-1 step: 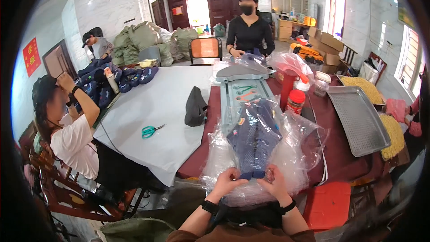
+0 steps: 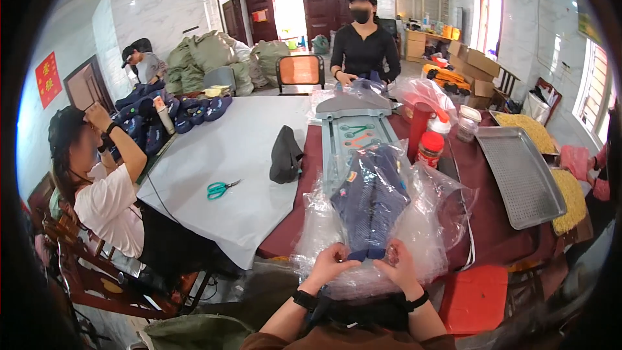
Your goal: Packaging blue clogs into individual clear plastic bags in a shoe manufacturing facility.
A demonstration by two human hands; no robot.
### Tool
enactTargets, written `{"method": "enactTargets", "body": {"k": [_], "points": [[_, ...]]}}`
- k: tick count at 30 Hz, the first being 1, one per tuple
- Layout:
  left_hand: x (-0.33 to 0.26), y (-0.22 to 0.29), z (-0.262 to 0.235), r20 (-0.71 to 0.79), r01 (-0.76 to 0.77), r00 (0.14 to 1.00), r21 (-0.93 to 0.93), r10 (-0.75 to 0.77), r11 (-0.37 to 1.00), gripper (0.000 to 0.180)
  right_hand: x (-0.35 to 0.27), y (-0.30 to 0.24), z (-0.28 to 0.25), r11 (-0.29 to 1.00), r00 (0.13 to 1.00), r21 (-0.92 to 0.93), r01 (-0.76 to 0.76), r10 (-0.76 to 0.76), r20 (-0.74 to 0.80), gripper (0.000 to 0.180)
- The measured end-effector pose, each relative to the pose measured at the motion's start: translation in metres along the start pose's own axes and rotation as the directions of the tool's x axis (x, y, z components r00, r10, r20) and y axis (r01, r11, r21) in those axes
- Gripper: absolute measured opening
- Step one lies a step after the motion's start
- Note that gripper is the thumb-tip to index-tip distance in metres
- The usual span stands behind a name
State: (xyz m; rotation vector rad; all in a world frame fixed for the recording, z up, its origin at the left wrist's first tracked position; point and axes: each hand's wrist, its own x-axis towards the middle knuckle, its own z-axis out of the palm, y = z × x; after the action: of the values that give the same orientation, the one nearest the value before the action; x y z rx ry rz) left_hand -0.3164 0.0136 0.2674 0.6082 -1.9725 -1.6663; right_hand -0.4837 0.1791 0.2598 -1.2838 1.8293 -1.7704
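A navy fabric piece [image 2: 370, 201] with a textured surface lies inside a clear plastic bag [image 2: 424, 220], narrow end toward me. My left hand [image 2: 329, 262] pinches the near end at its left corner, thumb against fingers. On the other side, my right hand [image 2: 398, 262] is closed in the same way at the right corner. Fingertips partly hide exactly which layer of bag or fabric each hand grips. Beneath lie more clear plastic bags [image 2: 314, 230]. The far part of the bag rests over a grey-green paper trimmer [image 2: 356, 133].
Left of the trimmer are a dark grey pouch [image 2: 284, 155] and teal-handled scissors [image 2: 220, 190]. To the right stand a red-lidded jar [image 2: 429, 149], a red cylinder [image 2: 420, 126] and a perforated metal tray [image 2: 521, 178]. Co-workers are at the left [image 2: 107, 188] and across the table [image 2: 365, 52].
The surroundings sit slightly farther right in the picture, as my view has shifted a little. Both hands keep the same pinch on the bagged navy piece.
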Motion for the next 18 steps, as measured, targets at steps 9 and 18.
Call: {"method": "enactTargets", "body": {"k": [9,18], "points": [[-0.002,0.005,0.001,-0.029,-0.067,0.997,0.033,0.068,0.997,0.044,0.001,0.008,0.003,0.999,0.999,0.033,-0.034,0.035,-0.018,0.062],[-0.003,0.008,0.0,-0.032,-0.062,0.997,0.087,0.065,0.994,0.045,0.001,0.005,0.003,1.0,0.999,-0.027,-0.017,0.016,-0.033,0.059]]}}
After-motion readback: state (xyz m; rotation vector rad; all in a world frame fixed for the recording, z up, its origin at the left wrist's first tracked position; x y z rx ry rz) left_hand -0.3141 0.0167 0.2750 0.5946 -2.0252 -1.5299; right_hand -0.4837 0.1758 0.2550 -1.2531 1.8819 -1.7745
